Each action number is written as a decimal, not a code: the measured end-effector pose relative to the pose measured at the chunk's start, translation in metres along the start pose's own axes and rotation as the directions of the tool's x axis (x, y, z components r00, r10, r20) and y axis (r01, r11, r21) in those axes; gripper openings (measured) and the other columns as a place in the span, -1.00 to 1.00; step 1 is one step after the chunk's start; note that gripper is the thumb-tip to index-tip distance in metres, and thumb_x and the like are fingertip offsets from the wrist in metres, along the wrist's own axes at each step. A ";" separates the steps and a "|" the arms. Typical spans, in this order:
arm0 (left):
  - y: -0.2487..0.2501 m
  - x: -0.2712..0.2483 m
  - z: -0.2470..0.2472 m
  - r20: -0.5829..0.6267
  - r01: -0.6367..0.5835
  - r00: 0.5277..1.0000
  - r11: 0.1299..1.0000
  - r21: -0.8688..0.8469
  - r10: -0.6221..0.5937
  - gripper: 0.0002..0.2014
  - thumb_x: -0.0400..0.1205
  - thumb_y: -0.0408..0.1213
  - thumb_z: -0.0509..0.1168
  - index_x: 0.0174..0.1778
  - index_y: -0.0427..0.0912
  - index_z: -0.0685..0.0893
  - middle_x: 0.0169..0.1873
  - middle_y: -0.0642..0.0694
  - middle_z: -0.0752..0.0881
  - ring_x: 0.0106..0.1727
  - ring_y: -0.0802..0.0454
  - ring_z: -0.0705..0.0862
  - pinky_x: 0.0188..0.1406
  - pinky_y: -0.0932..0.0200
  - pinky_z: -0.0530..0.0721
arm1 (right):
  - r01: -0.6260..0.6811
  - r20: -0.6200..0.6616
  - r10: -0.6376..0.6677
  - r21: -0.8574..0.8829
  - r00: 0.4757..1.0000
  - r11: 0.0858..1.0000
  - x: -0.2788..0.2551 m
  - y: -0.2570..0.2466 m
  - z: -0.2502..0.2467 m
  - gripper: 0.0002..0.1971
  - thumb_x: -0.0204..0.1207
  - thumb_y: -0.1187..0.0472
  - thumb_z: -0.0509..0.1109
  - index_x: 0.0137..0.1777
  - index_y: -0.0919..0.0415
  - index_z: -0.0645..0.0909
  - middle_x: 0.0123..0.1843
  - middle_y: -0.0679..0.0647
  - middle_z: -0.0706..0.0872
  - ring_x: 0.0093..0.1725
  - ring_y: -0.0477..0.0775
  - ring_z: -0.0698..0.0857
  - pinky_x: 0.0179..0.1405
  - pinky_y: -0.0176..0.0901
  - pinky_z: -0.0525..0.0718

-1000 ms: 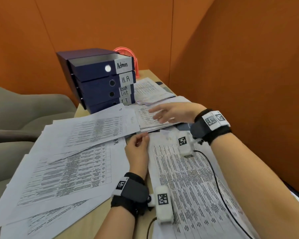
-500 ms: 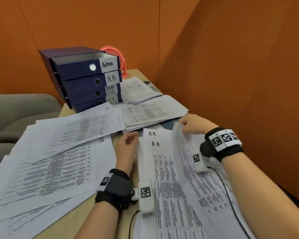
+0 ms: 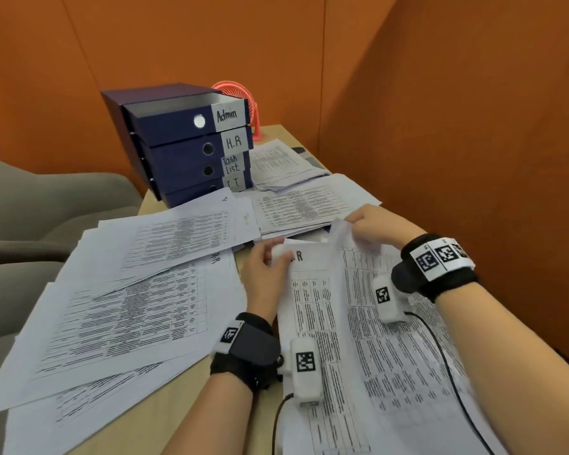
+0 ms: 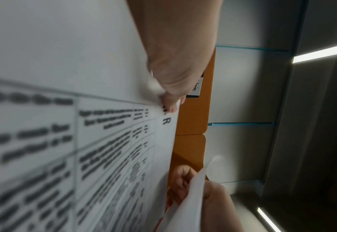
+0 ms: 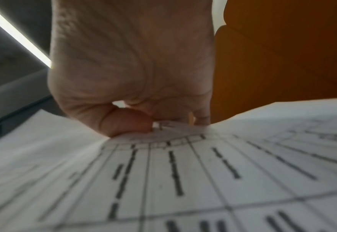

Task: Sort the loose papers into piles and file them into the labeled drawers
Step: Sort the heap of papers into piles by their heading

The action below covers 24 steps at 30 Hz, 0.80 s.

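Observation:
A navy drawer unit (image 3: pixel 178 149) labeled Admin, H.R, Task List and I.T stands at the desk's far end, its Admin drawer pulled slightly out. Close in front of me lies a stack of printed table sheets. The exposed sheet headed H.R (image 3: pixel 312 290) is held at its top-left corner by my left hand (image 3: pixel 276 257), fingers curled over the edge, the hand (image 4: pixel 169 102) covering the "H". My right hand (image 3: pixel 353 224) pinches the top edge of the upper sheet (image 3: pixel 408 362) and holds it lifted off the stack. The right wrist view has the thumb (image 5: pixel 128 122) pressed on that sheet (image 5: pixel 183 172).
More paper piles cover the desk: a large fanned one at the left (image 3: pixel 128 307), two beside the drawers (image 3: pixel 303 205) (image 3: pixel 283 165). A pink fan (image 3: pixel 234 93) stands behind the unit. Grey chairs (image 3: pixel 46 208) sit left; orange walls close the back and right.
My right hand came back from the far pile, took the near stack's top sheet by its top edge and peeled it up. My left hand moved onto the H.R sheet's corner.

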<state>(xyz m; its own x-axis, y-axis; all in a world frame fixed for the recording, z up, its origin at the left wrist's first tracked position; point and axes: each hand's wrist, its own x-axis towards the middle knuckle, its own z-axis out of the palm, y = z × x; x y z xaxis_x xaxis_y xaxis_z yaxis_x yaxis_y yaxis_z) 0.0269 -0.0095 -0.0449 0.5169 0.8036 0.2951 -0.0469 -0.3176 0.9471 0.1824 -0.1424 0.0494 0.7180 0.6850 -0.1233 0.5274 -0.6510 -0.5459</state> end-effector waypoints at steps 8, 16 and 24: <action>0.007 -0.002 0.005 0.069 0.061 0.997 0.965 -0.256 -0.044 -0.85 0.73 -0.26 0.23 0.04 -0.10 0.72 -0.02 -0.03 0.75 0.00 0.09 0.69 0.09 0.17 0.65 | 0.146 0.115 -0.125 -0.196 0.986 0.970 -0.014 -0.017 0.010 -0.92 0.43 0.36 0.34 -0.17 0.18 0.63 -0.28 0.00 0.60 -0.30 0.01 0.53 -0.43 -0.24 0.39; -0.003 0.000 0.005 0.147 0.177 0.977 0.975 -0.135 -0.157 -0.72 0.70 -0.34 0.24 0.32 -0.19 0.66 0.21 -0.08 0.71 0.19 0.04 0.66 0.20 0.19 0.59 | 0.062 -0.197 -0.071 -0.051 0.978 0.997 -0.028 0.028 -0.025 -0.76 0.51 0.43 0.29 -0.10 0.09 0.70 -0.07 0.07 0.72 -0.06 0.18 0.68 -0.24 -0.17 0.64; -0.003 -0.003 0.006 0.194 0.182 0.966 0.983 -0.038 -0.171 -0.42 0.61 -0.39 0.38 0.55 -0.15 0.39 0.28 -0.07 0.60 0.05 0.17 0.63 0.21 0.16 0.59 | 0.123 -0.041 -0.125 -0.053 0.991 0.991 -0.009 0.028 -0.005 -0.66 0.50 0.40 0.32 0.21 0.10 0.69 0.03 0.03 0.72 0.01 0.07 0.69 -0.33 -0.37 0.51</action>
<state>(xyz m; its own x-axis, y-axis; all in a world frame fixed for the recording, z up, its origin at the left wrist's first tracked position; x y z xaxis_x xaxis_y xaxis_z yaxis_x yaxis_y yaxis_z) 0.0308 -0.0139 -0.0495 0.6733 0.7328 0.0984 0.0156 -0.1471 0.9890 0.1926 -0.1686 0.0395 0.6644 0.7471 -0.0202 0.6350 -0.5785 -0.5120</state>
